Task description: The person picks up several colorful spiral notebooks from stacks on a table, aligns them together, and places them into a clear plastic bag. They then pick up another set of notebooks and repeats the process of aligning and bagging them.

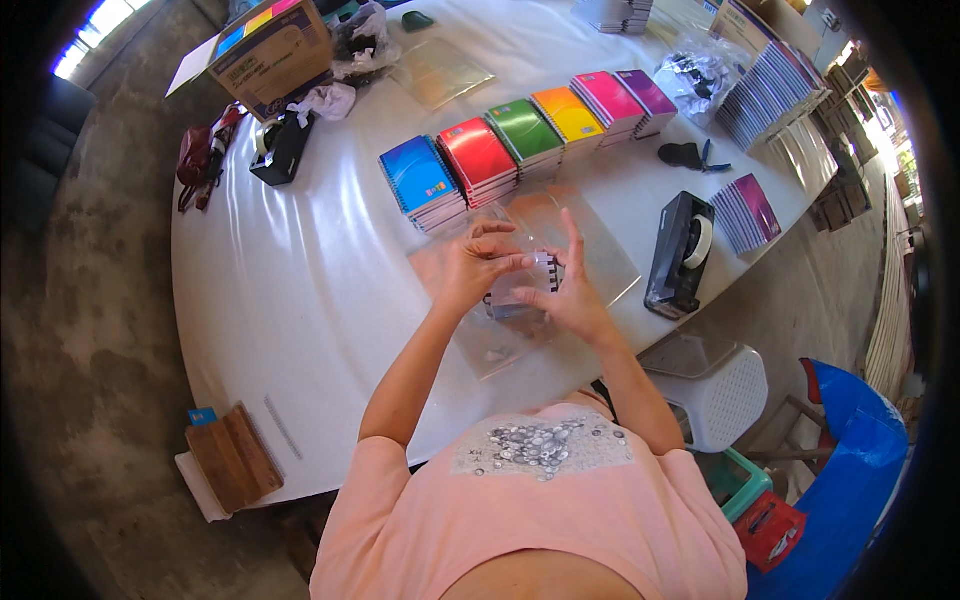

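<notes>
Both hands, left hand (470, 268) and right hand (568, 296), pinch a clear bag (520, 290) with a small notebook (541, 272) inside, just above the white surface (300, 290). The bag looks thin, light and slippery; holding its edges seems best. A cardboard box (270, 50) sits far off; I cannot see inside.

A brown cardboard box (272, 52) with coloured label squares stands at the table's far left corner.
</notes>
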A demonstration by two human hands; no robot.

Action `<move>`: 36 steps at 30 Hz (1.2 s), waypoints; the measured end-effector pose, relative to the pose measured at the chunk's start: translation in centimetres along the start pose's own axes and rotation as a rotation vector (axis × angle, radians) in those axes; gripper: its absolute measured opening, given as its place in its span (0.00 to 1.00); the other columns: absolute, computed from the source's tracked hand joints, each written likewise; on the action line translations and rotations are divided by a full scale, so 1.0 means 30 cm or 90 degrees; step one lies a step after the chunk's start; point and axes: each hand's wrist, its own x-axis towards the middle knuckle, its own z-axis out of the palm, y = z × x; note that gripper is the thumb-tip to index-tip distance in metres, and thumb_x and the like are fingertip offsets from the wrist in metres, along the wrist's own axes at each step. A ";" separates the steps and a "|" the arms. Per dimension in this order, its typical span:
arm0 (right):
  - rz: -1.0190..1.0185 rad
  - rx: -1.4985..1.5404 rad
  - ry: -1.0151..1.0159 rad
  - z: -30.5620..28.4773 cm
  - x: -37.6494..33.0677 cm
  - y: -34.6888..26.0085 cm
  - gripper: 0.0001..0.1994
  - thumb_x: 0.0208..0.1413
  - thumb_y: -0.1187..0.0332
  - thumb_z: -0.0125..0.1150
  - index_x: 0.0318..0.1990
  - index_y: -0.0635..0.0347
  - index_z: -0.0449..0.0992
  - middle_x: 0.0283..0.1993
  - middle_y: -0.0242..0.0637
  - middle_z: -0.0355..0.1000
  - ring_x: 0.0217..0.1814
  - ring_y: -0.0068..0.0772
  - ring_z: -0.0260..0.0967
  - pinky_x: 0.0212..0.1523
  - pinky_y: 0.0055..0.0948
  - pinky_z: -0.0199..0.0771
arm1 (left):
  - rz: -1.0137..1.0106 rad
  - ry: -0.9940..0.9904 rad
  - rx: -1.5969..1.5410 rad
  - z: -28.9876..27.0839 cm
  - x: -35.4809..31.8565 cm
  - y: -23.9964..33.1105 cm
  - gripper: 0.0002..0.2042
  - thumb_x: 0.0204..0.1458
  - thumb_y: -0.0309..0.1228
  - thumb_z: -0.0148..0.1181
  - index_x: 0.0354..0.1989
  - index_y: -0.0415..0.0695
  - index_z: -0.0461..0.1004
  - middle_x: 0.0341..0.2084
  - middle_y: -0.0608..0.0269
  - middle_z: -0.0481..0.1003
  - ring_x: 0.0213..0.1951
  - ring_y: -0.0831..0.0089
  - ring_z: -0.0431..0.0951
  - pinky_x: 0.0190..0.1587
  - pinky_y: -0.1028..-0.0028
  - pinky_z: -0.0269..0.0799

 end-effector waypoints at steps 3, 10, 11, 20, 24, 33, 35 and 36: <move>0.077 0.023 0.063 0.014 0.037 -0.026 0.55 0.38 0.71 0.73 0.68 0.46 0.34 0.49 0.48 0.66 0.52 0.36 0.65 0.54 0.36 0.64 | -0.102 0.030 -0.183 0.001 -0.005 0.019 0.32 0.35 0.29 0.72 0.54 0.46 0.69 0.46 0.57 0.72 0.48 0.67 0.71 0.47 0.70 0.69; 0.167 0.170 -0.110 -0.113 0.098 0.035 0.34 0.43 0.77 0.61 0.62 0.58 0.58 0.41 0.38 0.72 0.41 0.25 0.69 0.47 0.25 0.68 | -0.145 -0.019 -0.084 -0.030 -0.078 0.024 0.60 0.31 0.29 0.76 0.68 0.53 0.31 0.37 0.48 0.75 0.39 0.67 0.76 0.42 0.71 0.70; 0.171 0.161 -0.122 -0.128 0.109 0.035 0.34 0.43 0.77 0.61 0.62 0.58 0.58 0.41 0.38 0.72 0.41 0.25 0.69 0.47 0.25 0.68 | -0.133 -0.013 -0.073 -0.020 -0.073 0.033 0.59 0.32 0.27 0.74 0.68 0.50 0.31 0.35 0.50 0.75 0.39 0.66 0.76 0.42 0.71 0.70; 0.002 -0.008 -0.198 -0.054 0.236 -0.063 0.06 0.42 0.82 0.62 0.29 0.62 0.80 0.37 0.34 0.74 0.41 0.23 0.69 0.41 0.20 0.69 | -0.127 -0.034 -0.071 -0.028 -0.061 0.006 0.47 0.32 0.25 0.72 0.63 0.45 0.49 0.33 0.53 0.75 0.38 0.67 0.75 0.41 0.70 0.71; -0.100 -0.074 -0.026 -0.032 0.164 -0.073 0.10 0.42 0.81 0.64 0.34 0.61 0.79 0.39 0.33 0.73 0.40 0.24 0.68 0.45 0.21 0.65 | -0.104 -0.072 0.019 -0.031 -0.057 -0.010 0.17 0.37 0.30 0.71 0.39 0.44 0.78 0.25 0.61 0.77 0.34 0.73 0.77 0.36 0.74 0.71; 0.169 -0.113 -0.012 -0.037 0.071 0.013 0.16 0.38 0.72 0.72 0.37 0.65 0.77 0.34 0.33 0.71 0.34 0.21 0.64 0.35 0.23 0.66 | -0.039 0.125 0.283 0.022 -0.049 0.004 0.15 0.41 0.46 0.65 0.23 0.45 0.81 0.18 0.63 0.77 0.26 0.75 0.74 0.29 0.71 0.65; 0.162 -0.123 -0.038 -0.049 0.080 0.019 0.14 0.39 0.72 0.71 0.36 0.66 0.77 0.32 0.33 0.71 0.33 0.20 0.64 0.34 0.22 0.66 | -0.059 0.094 0.154 -0.014 -0.053 0.002 0.13 0.41 0.43 0.65 0.24 0.45 0.81 0.20 0.62 0.78 0.27 0.74 0.74 0.29 0.71 0.66; 0.155 -0.130 -0.058 -0.050 0.083 0.024 0.13 0.40 0.73 0.70 0.35 0.66 0.77 0.31 0.33 0.71 0.32 0.20 0.64 0.32 0.21 0.65 | -0.076 0.057 0.027 -0.039 -0.057 0.004 0.12 0.40 0.41 0.66 0.26 0.45 0.81 0.22 0.61 0.78 0.27 0.74 0.75 0.30 0.71 0.66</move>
